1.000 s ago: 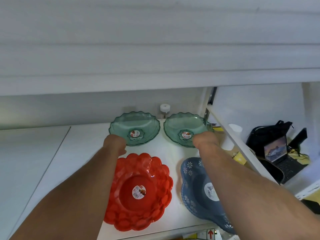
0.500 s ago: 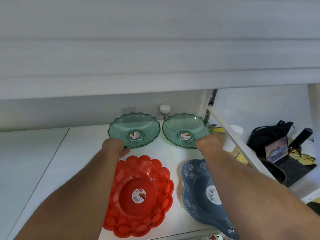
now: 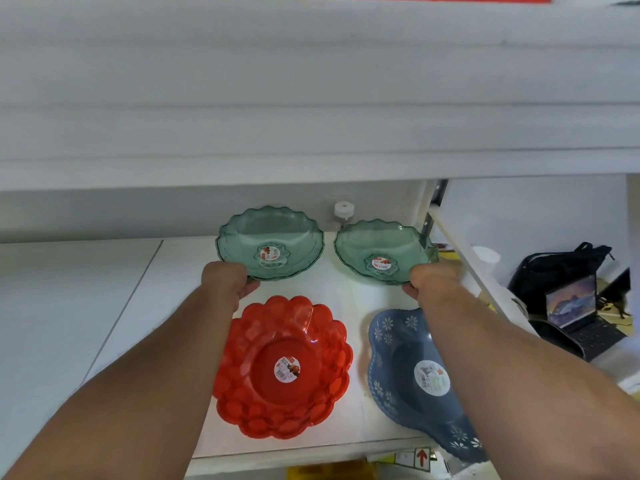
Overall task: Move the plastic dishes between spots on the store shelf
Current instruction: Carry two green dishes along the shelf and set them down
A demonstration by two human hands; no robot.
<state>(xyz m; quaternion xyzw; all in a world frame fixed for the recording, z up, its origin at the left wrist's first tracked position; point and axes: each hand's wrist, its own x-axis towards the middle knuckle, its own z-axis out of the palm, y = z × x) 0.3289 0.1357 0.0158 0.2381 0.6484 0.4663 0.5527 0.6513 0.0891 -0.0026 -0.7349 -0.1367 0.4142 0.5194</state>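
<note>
Crowding near edge, red dish (image 3: 282, 367), blue dish (image 3: 412, 372)

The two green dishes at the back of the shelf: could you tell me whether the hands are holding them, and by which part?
Left hand grips the left green dish at its near rim; right hand grips the right green dish at its near rim.

Both forearms are bare, no sleeves, and the hands (image 3: 227, 280) are ungloved.
</note>
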